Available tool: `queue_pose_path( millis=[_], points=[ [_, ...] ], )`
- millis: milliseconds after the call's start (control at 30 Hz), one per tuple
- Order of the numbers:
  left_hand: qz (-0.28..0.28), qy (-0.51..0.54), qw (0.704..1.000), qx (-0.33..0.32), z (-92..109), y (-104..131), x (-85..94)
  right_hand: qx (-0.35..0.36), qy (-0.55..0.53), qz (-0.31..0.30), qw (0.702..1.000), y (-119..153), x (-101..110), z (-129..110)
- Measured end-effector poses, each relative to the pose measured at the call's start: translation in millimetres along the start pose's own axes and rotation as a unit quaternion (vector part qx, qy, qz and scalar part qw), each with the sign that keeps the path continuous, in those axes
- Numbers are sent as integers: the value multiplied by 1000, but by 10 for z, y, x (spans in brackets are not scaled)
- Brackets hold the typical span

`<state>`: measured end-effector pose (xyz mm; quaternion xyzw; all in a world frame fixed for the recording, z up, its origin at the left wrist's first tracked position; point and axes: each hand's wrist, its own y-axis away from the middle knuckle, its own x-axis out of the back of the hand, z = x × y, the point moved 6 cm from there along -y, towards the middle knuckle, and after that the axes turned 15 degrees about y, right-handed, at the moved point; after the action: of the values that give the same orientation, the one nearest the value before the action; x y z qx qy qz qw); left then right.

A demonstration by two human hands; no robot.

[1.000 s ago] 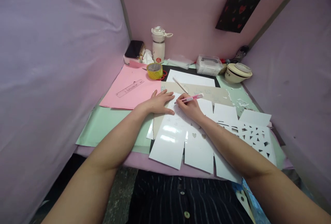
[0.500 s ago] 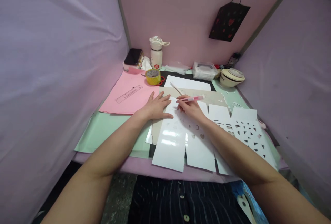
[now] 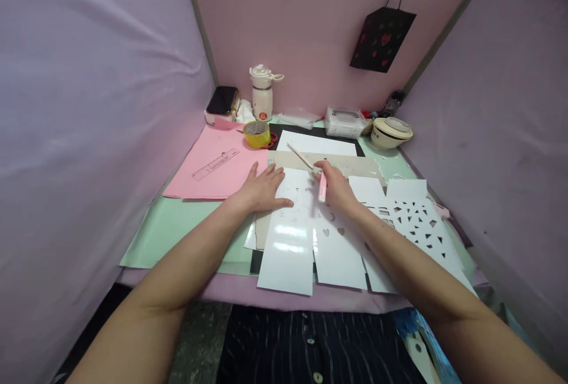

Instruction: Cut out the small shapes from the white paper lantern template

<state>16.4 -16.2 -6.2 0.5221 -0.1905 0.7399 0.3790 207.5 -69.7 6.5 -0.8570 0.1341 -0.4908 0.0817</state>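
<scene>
The left hand [image 3: 265,190] lay palm down, its grip open with fingers spread, across the left side of the white card [image 3: 286,260]. The right hand [image 3: 338,187] had its grip closed round a pink pen-like tool [image 3: 322,186], whose white end pointed toward the near edge of the worktop [image 3: 155,230].

The white card, slit into panels, ran from the middle of the worktop to its near edge and toward the right edge; hearts and triangles were cut through it. A grey board [image 3: 368,164] lay beneath. A white stick [image 3: 299,154] slanted onto the board, its near end by the right fingertips; whether they touched could not be told.

Near the left edge, a ruler [image 3: 215,164] lay on pink paper [image 3: 189,189]. Toward the far edge, yellow tape [image 3: 257,138] sat beside red scissor handles [image 3: 272,140], with a bottle [image 3: 262,102] behind; a lidded bowl [image 3: 388,137] stood by the far right corner.
</scene>
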Motion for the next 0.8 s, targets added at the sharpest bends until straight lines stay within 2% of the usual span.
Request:
queue_pose_path(
  millis=[67,200,367,433,500,633,733,800],
  points=[
    [-1,-1,1000,7,2,8,15,-14,40,-2,999,-125,-69,84],
    [-3,1,1000,19,5,18,18,-27,54,-42,997,-374,-156,178],
    [-7,7,1000,26,1,23,13,-15,72,-145,987,-562,5,346],
    [-10,12,999,31,-2,26,7,25,76,-173,982,-613,94,331],
    [-10,15,999,40,-11,31,-6,78,83,-143,983,-689,199,209],
    [-5,21,998,56,-20,41,-37,166,113,-50,978,-897,307,-203],
    [0,21,998,61,-5,51,-39,173,122,20,977,-977,330,-409],
    [0,16,998,61,15,59,-32,139,80,76,984,-901,336,-451]
  ],
)
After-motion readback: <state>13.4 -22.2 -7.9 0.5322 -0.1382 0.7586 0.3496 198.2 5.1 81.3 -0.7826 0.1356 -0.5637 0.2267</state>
